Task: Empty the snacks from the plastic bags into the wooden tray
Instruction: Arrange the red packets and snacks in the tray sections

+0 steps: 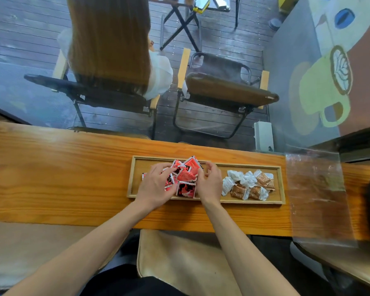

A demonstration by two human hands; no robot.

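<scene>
Left hand (pixel 156 184) fingers spread flat on heaped red foil snack packets (pixel 185 178); right hand (pixel 209 182) loosely curled beside, holding nothing. Risk: shove tips packets over shallow rectangular wooden tray (pixel 282 184) rim onto tabletop (pixel 62 178).

I note red, black and white packets (pixel 185 178) left in the pale wooden tray (pixel 244 201), brown-and-white packets (pixel 249 184) right; orange grained counter (pixel 62 178); clear plastic bag (pixel 316 189) far right.

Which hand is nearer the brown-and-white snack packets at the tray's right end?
Right. The right hand sits just left of the brown-and-white packets, beside the red packets. The left hand lies beyond that red pile.
</scene>
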